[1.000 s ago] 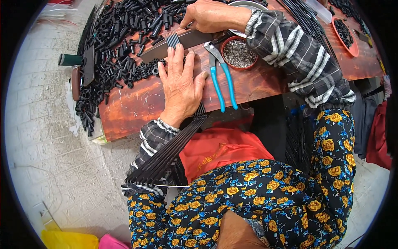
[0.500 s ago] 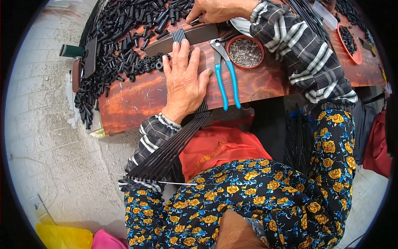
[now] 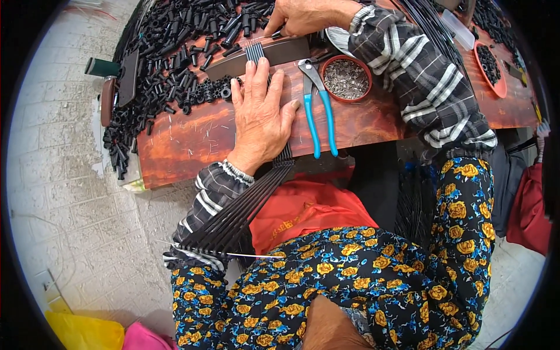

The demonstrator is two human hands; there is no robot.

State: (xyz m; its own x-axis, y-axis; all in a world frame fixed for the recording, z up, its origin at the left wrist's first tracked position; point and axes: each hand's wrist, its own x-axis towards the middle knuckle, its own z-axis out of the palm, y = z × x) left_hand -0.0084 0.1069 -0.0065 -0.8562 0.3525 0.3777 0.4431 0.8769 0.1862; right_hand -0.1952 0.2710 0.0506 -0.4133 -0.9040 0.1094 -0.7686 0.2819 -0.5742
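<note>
Right hand (image 3: pixel 306 16) farther across wooden tabletop (image 3: pixel 373 119)

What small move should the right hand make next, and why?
Probably ease the right hand toward the grey rod tips: they poke out beyond the fingers of the left hand, which lies flat over the black rods, and they reach the dark bar, with the right hand close by.

Head view: fisheye, looking steeply down
Faces: red-brown wooden table (image 3: pixel 376 123)
Nearest: black cloth with yellow flowers (image 3: pixel 350 274)
</note>
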